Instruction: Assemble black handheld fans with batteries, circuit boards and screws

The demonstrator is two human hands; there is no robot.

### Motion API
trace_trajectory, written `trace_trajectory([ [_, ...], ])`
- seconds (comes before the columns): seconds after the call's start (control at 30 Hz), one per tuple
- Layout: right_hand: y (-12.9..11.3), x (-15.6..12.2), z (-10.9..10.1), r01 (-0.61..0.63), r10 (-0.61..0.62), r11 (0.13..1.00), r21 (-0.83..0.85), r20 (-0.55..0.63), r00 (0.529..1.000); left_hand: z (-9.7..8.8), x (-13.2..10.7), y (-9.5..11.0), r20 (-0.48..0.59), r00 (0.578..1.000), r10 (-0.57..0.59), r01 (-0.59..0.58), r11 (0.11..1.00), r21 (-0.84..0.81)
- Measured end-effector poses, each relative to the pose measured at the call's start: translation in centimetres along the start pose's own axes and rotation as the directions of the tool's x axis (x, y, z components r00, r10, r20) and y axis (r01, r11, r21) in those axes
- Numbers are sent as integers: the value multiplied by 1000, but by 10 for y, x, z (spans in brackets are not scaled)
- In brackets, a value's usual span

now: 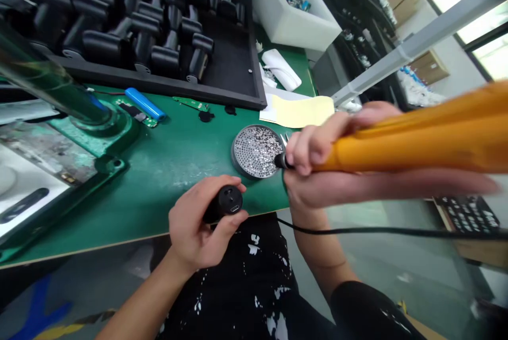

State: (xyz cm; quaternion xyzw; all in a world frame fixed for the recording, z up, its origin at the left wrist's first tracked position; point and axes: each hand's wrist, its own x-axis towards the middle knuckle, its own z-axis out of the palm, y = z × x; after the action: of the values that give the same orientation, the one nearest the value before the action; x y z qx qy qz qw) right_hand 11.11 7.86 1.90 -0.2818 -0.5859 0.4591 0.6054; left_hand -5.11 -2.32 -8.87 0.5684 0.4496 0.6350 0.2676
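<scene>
**Both hands closed around tools at the table's front edge**

The left hand [202, 226] is clenched around a black cylinder [226, 202], its small end socket facing up, just inside the front edge of the green table mat [166, 181]. The right hand [305, 171] grips an orange-handled soldering iron [397, 144], blurred and cut off by the right of the frame. Its dark tip [281, 161], partly hidden by the fingers, sits at the rim of a round dish [257, 151] filled with silver bits.

Toward the back edge lie a blue battery [145, 103], green circuit boards [135, 112], and yellow paper [304, 111]. Beyond stands a black tray [159, 83] holding rows of black cylinders [138, 28], and a white bin [293, 7] holding blue and metal pieces. A screen [32, 181] at the left is cut off, and a thin black cable [377, 231] crosses below the right wrist.
</scene>
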Motion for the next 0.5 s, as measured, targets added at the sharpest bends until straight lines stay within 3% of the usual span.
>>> trace_trajectory([
  [0.07, 32, 3, 12, 77, -73, 996, 38, -94, 993, 1, 0, 0, -40, 999, -22, 22, 1000, -14],
  [0.17, 63, 2, 21, 102, -94, 993, 52, -141, 986, 2, 0, 0, -73, 997, -34, 32, 999, -29],
  [0.3, 76, -2, 23, 132, -108, 976, 176, -135, 985, 3, 2, 1, -89, 995, -43, 39, 998, -40],
  [0.5, 81, -3, 22, 138, -114, 973, 182, -136, 984, 4, 3, 1, -96, 995, -33, 27, 997, -66],
])
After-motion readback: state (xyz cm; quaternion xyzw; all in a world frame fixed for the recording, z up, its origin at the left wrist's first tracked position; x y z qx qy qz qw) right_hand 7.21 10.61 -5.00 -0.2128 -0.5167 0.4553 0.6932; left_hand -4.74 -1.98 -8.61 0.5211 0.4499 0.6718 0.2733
